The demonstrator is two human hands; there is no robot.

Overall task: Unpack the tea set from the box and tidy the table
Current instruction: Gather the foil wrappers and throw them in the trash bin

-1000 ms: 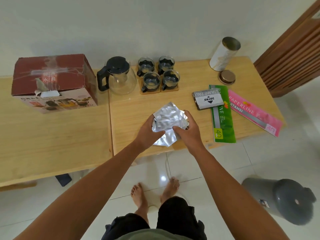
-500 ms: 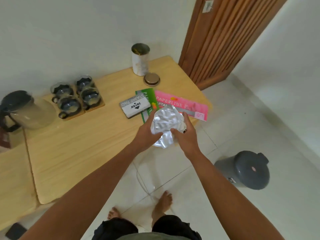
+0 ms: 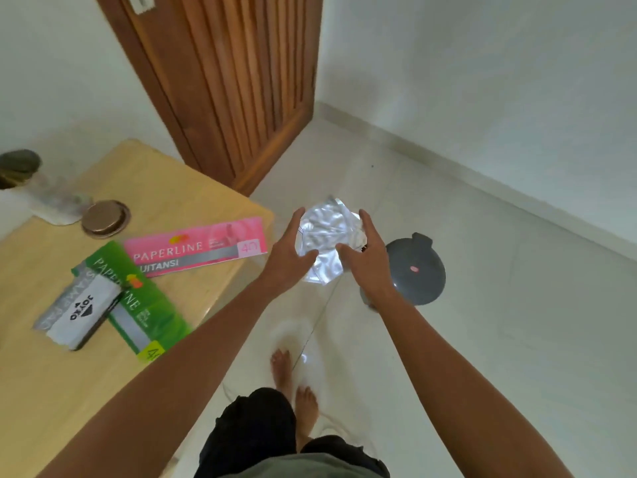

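I hold a crumpled wad of clear plastic wrapping (image 3: 324, 236) between both hands, out over the floor past the table's right end. My left hand (image 3: 287, 251) presses its left side and my right hand (image 3: 367, 251) its right side. A grey lidded bin (image 3: 415, 270) stands on the floor just beyond my right hand. The tea set and its box are out of view.
On the wooden table (image 3: 165, 188) lie a pink Paperline receipt book (image 3: 196, 246), a green one (image 3: 138, 305), a stamp pad box (image 3: 79, 312), a round brass lid (image 3: 105, 219) and a blurred canister (image 3: 20, 177). A wooden slatted door (image 3: 234, 81) stands behind.
My view has turned right, away from the teapot, cups and box. Both hands have carried the plastic wrapping off the table and out over the floor toward the grey bin.
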